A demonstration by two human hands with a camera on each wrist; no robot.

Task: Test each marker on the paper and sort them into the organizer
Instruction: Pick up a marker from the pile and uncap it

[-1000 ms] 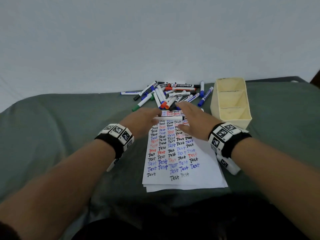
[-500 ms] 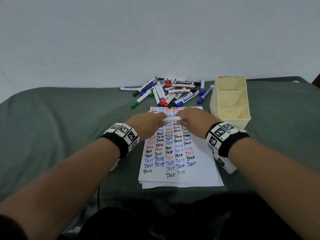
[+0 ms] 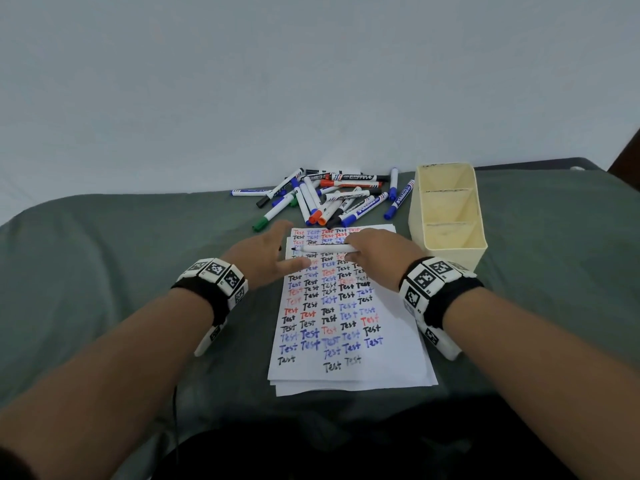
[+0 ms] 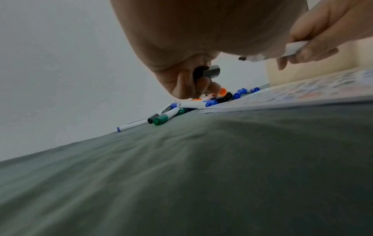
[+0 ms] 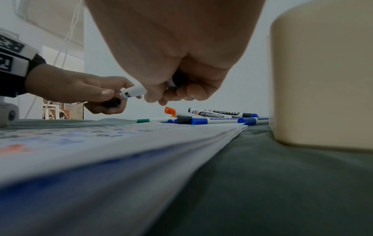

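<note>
head view: right hand (image 3: 377, 254) grips marker (image 3: 329, 249) over paper (image 3: 391, 358); left hand (image 3: 266, 258) pinches black cap (image 4: 210, 72).

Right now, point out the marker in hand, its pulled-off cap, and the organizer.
marker (image 3: 329, 248), head view, white barrel.
cap (image 4: 210, 73), left wrist view, black side, gripped in left hand.
organizer (image 3: 450, 252), head view, near front wall.

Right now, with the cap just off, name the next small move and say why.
Probably lower the marker in the right hand to the blank strip at the foot of the paper and write. Its tip is bare, the left hand holds the black cap, and the organizer looks empty.
</note>
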